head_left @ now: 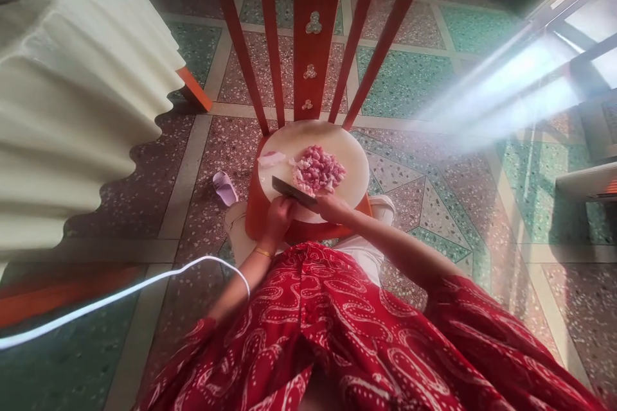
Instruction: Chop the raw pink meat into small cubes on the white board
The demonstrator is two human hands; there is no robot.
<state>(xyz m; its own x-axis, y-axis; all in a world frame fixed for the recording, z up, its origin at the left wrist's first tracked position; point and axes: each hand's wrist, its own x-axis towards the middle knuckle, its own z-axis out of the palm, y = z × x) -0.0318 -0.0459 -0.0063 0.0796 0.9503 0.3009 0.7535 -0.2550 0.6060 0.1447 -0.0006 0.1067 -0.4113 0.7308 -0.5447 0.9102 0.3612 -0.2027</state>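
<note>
A cleaver [293, 190] lies slanted over the near part of a round white cutting board [357, 164]. My right hand [333, 207] is closed at the cleaver's right end, where the handle is hidden. Just below the blade, my left hand [281, 213] has its fingers curled close to the metal; whatever they pinch is hidden. A heap of chopped raw meat [319, 168] sits beyond the blade. On the board's left side rests a pale strip of meat or fat [271, 159], apart from the heap.
The board stands on the seat of a red wooden chair [255, 221], with its slatted back on the far side. At left hangs a cream tablecloth [96, 96]. A pink slipper [225, 189] lies on the floor. A white cable [144, 282] crosses the lower left.
</note>
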